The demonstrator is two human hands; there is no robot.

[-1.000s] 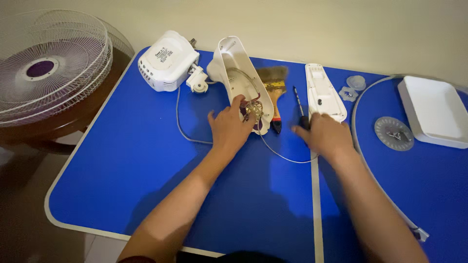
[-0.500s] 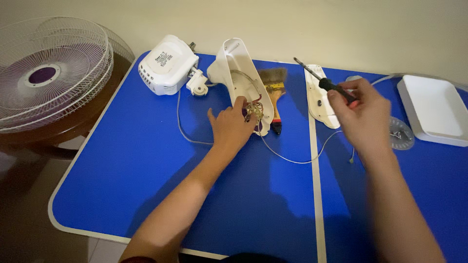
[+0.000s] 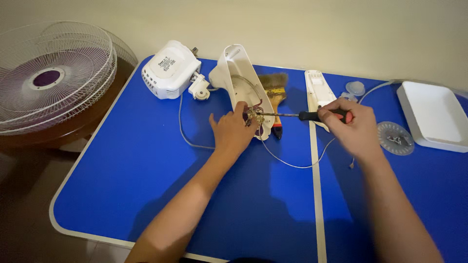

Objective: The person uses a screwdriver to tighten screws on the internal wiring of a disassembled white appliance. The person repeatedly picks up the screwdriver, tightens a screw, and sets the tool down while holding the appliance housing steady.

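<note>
On the blue table [image 3: 146,170] lies an opened white fan housing [image 3: 237,83] with wires and a small switch part inside. My left hand [image 3: 233,130] rests on its near end and steadies it. My right hand [image 3: 353,126] grips a screwdriver [image 3: 292,115] with a black and red handle, held level, its tip at the wiring inside the housing. A white fan motor unit [image 3: 169,69] sits just left of the housing, joined to it by a small bracket.
A paintbrush [image 3: 275,92] and a white cover panel [image 3: 318,90] lie right of the housing. A white cord [image 3: 292,163] loops across the table. A white tray [image 3: 431,114] and a clear round disc [image 3: 395,138] sit at the right. Fan grilles [image 3: 53,73] stand at the left.
My right hand picked the screwdriver up off the table, raised it, then swung it left so its tip now reaches the wiring in the housing. My left hand stayed on the housing.
</note>
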